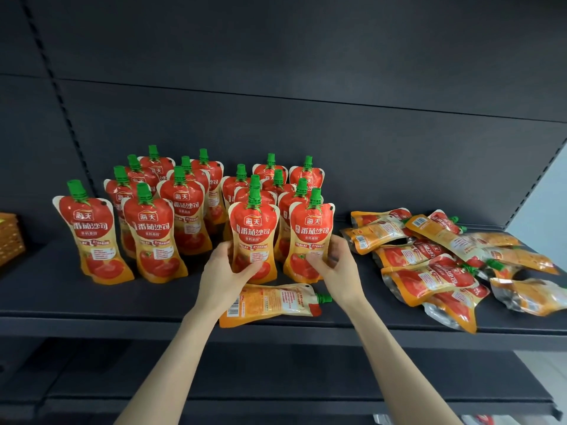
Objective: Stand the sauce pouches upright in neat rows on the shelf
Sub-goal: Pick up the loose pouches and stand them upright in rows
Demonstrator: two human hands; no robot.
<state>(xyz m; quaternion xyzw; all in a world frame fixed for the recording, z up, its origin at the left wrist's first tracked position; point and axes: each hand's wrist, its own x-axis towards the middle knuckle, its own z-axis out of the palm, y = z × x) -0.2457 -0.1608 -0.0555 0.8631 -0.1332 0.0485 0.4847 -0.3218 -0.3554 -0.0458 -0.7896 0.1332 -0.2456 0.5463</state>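
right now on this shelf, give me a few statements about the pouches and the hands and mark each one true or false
1. The left hand grips an upright pouch in the front row. True.
2. A single pouch lies flat at the shelf's front edge, near the hands. True.
3. The caps on the standing pouches are blue. False: they are green.
4. The pile of lying pouches sits to the left of the standing group. False: it lies to the right of it.
5. The right hand rests on the pile. False: it touches the lower part of a standing pouch, apart from the pile.
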